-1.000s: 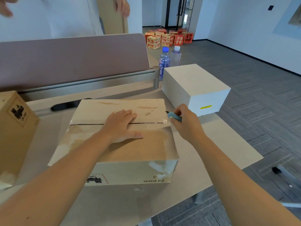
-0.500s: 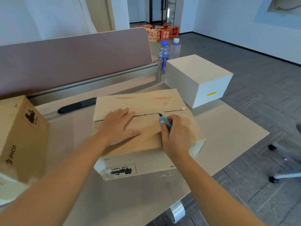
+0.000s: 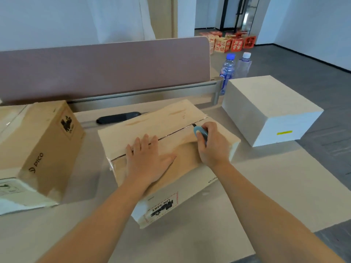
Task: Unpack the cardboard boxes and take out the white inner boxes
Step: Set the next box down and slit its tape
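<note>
Left hand: your left hand point(image 3: 147, 160) is lying flat, fingers straight and spread, pressing down on the top of the cardboard box point(image 3: 167, 154) across its taped centre seam.
Right hand: your right hand point(image 3: 212, 145) is gripping a teal box cutter point(image 3: 200, 132), fingers curled round the handle, thumb on its back.
Cutter: the blade tip is sitting in the seam, toward the right end of the box top; the near flap is dipping slightly beside it.
Cardboard box: it is sitting on the worktop point(image 3: 247, 196) directly ahead of you, turned at an angle, flaps closed, a red-bordered label on the near side.
White inner box: one white box point(image 3: 266, 109) is standing on the worktop to the right, apart from the cardboard box, a small yellow sticker on its near face.
Second cardboard box: another carton point(image 3: 38, 147) is sitting at the left, tilted, apart from the first.
Behind: a dark handle-like object point(image 3: 117, 117) is lying along the rail below the partition screen point(image 3: 104, 69); what it is, you cannot tell.
Far edge: two water bottles point(image 3: 235, 67) are standing behind the white box.
Floor: red and yellow printed boxes point(image 3: 229, 42) are sitting in a cluster beyond.
</note>
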`<action>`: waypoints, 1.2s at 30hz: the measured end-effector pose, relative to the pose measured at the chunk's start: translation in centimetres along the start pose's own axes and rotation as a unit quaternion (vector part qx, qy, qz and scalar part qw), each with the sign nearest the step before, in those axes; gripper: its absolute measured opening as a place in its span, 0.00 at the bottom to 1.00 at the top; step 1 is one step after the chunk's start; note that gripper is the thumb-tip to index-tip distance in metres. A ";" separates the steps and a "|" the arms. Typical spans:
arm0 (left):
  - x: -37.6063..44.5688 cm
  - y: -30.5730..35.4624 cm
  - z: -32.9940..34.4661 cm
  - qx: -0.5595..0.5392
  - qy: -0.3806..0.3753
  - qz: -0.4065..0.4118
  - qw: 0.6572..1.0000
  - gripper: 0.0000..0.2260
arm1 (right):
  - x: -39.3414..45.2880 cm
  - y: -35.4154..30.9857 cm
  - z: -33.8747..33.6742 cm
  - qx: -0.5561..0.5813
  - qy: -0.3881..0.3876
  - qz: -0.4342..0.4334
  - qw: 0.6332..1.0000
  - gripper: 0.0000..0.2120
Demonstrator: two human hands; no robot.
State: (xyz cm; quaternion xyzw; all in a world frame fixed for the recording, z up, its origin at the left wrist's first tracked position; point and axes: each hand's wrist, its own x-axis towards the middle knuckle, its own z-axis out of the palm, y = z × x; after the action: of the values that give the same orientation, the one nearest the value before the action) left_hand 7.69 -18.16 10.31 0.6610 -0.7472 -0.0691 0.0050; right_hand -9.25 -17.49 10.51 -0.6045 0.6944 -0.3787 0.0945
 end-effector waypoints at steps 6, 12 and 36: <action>0.4 5.9 0.5 -0.019 0.014 -0.132 0.991 0.35 | 5.4 3.0 -0.2 -0.041 -0.012 -0.041 0.998 0.11; 0.5 9.3 0.4 -0.118 0.029 -0.162 0.979 0.32 | 5.5 3.8 -1.5 0.048 -0.014 0.022 0.998 0.12; 0.6 -0.4 0.5 0.013 0.065 0.060 0.996 0.47 | -1.4 -0.2 1.5 0.273 -0.035 0.037 0.961 0.06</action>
State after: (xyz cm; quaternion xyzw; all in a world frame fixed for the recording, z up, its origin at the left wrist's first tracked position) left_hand 7.97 -18.72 9.70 0.6179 -0.7846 -0.0160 0.0492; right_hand -7.86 -16.84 9.07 -0.5430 0.5827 -0.5284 0.2941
